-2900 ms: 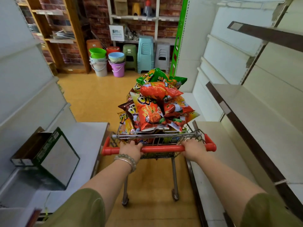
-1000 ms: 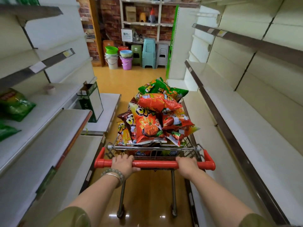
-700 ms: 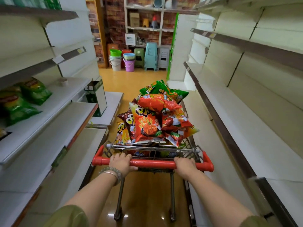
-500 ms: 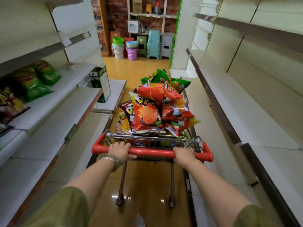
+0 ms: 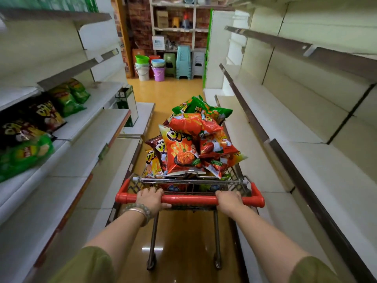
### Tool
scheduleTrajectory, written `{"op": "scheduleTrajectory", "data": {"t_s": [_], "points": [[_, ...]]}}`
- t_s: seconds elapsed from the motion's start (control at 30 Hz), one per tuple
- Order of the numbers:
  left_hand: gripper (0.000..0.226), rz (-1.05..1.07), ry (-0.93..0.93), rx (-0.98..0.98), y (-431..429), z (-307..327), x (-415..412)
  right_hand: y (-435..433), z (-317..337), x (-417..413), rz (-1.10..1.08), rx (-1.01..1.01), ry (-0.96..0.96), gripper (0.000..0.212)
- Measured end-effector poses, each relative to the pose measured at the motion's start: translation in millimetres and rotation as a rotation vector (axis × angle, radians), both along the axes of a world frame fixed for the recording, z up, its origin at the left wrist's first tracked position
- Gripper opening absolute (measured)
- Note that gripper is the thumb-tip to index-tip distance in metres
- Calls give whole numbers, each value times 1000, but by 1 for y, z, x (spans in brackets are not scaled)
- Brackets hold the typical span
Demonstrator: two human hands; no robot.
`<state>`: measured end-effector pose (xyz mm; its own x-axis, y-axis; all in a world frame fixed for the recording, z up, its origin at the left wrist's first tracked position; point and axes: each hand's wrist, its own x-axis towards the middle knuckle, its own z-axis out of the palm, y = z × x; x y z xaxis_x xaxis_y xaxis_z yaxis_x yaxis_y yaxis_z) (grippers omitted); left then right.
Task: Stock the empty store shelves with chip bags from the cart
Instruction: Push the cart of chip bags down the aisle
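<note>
left hand (image 5: 152, 199) & right hand (image 5: 229, 200) both clenched round the cart's red handle (image 5: 189, 200). chip bags (image 5: 193, 144) heaped in cart basket, none picked yet. looks like the positioning step; next: let go w/ one hand, grab a bag, set it on right shelf (image 5: 306, 160).

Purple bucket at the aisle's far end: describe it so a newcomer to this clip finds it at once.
Look past the cart to the brick wall at the aisle's far end, where buckets and stacked stools stand on the floor. The purple bucket stands between a white bucket and a green stool. It alone is purple, with pale blue basins nested in its top.
</note>
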<state>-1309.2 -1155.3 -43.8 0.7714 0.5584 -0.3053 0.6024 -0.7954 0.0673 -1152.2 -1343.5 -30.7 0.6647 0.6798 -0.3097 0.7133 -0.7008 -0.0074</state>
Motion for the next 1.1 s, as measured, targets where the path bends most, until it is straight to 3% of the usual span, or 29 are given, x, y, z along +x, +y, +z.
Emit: {"op": "scheduleTrajectory", "data": {"t_s": [0.5,1.1], "points": [[55,-44,6,-7,-154,-2,-196,-159,-3,-198,-18,54,18,14],[55,-24,-28,16,-352,2,-400,-350,1,-400,-3,27,19,21]]}}
